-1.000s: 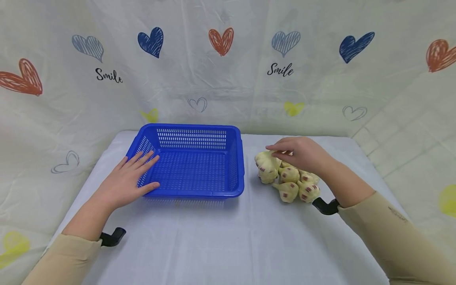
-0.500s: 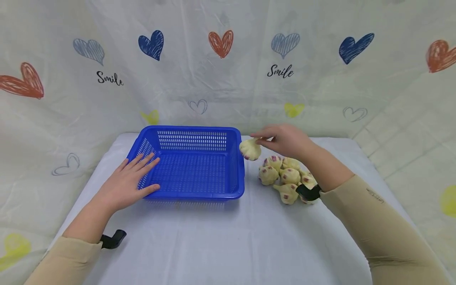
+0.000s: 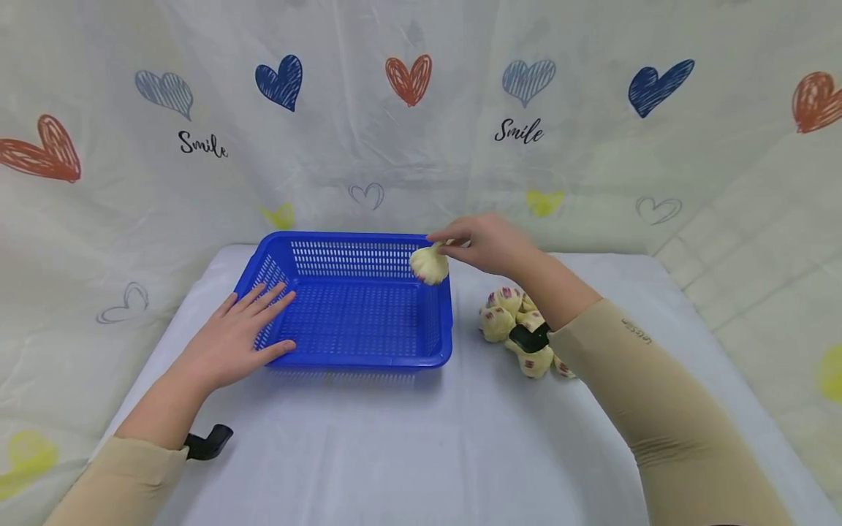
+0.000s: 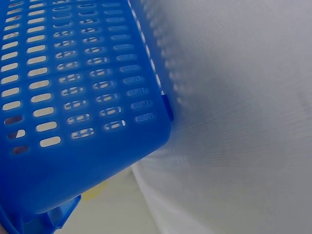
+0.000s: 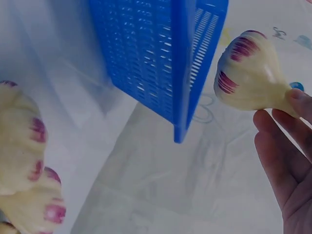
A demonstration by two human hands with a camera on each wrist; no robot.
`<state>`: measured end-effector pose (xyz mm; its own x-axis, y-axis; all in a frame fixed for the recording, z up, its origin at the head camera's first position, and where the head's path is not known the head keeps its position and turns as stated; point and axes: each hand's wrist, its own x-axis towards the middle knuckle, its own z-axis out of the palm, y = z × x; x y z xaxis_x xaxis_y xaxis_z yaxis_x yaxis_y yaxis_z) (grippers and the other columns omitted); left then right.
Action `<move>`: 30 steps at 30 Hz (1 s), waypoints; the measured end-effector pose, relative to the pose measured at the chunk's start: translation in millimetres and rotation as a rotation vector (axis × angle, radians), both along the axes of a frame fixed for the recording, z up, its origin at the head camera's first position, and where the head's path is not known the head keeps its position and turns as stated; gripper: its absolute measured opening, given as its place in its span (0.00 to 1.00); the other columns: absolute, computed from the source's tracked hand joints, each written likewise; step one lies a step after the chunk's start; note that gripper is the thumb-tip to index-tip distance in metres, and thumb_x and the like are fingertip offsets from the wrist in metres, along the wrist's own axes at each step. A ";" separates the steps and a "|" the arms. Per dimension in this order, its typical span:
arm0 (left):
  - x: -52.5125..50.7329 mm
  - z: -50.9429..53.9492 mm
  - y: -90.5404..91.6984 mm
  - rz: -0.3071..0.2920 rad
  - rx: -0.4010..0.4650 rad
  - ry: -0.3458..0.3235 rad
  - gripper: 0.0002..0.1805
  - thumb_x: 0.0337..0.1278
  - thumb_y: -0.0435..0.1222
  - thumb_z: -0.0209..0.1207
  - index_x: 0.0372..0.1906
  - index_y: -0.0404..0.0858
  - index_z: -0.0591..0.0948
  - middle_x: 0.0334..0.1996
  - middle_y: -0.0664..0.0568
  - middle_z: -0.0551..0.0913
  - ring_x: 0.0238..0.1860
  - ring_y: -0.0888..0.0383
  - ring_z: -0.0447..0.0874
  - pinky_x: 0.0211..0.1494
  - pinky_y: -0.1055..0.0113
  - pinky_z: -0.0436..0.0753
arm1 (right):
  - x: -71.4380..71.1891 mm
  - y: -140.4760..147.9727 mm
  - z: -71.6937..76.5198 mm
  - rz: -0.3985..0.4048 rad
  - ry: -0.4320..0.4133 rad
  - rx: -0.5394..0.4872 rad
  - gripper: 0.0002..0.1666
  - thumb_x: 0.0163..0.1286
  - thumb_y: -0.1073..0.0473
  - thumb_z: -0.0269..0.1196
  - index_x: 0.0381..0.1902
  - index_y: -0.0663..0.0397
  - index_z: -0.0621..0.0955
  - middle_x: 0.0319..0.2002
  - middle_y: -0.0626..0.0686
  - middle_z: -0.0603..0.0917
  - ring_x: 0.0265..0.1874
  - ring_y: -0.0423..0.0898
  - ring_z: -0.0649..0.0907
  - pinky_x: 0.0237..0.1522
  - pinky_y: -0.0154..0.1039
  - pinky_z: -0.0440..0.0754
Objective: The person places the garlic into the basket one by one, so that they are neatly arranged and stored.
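Observation:
A blue plastic basket (image 3: 355,361) stands on the white-covered table with nothing inside it. My left hand (image 3: 240,338) rests on its left rim, fingers spread and straight. My right hand (image 3: 490,245) pinches a garlic bulb (image 3: 429,266) by its stem, over the basket's back right corner. In the right wrist view the bulb (image 5: 249,73) shows purple streaks, its stem between the thumb and fingers of my right hand (image 5: 292,146). Several more garlic bulbs (image 3: 496,323) lie in a group right of the basket, partly hidden by my right forearm.
The white tablecloth (image 3: 368,453) covers the table. Behind it hangs a pale curtain (image 3: 454,168) printed with hearts and words. In the left wrist view the slotted side of the basket (image 4: 97,161) fills the upper left.
My right hand has lifted the garlic bulb from the group and carried it left, from above the other bulbs to the basket's right edge. My left hand has stayed in place.

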<state>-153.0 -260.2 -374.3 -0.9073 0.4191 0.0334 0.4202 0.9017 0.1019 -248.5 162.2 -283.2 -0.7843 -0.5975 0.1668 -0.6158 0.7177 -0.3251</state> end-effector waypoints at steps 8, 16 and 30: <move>0.1 -4.5 -3.9 0.000 0.000 0.015 0.46 0.63 0.66 0.51 0.80 0.51 0.52 0.79 0.49 0.50 0.78 0.40 0.44 0.77 0.41 0.39 | -21.0 -22.1 -24.5 0.039 -0.010 0.023 0.16 0.70 0.54 0.65 0.54 0.44 0.87 0.45 0.46 0.88 0.40 0.42 0.85 0.39 0.41 0.82; -1.6 -7.3 -1.6 0.007 -0.006 0.013 0.47 0.63 0.65 0.52 0.80 0.50 0.52 0.79 0.49 0.49 0.78 0.40 0.43 0.76 0.38 0.41 | -33.7 -33.1 -42.1 0.059 -0.011 0.112 0.16 0.70 0.55 0.65 0.54 0.48 0.87 0.47 0.48 0.88 0.44 0.45 0.84 0.44 0.43 0.82; -2.5 -4.6 0.0 0.008 -0.024 0.018 0.46 0.64 0.64 0.52 0.80 0.50 0.53 0.79 0.49 0.49 0.78 0.39 0.44 0.76 0.38 0.41 | -45.8 -55.8 -52.6 0.066 -0.054 0.320 0.14 0.71 0.52 0.65 0.52 0.38 0.87 0.47 0.43 0.88 0.46 0.41 0.84 0.49 0.41 0.82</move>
<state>-155.5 -260.2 -378.8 -0.9100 0.4127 0.0401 0.4146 0.9071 0.0722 -294.3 106.4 -335.8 -0.7446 -0.6628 -0.0787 -0.6526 0.7477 -0.1227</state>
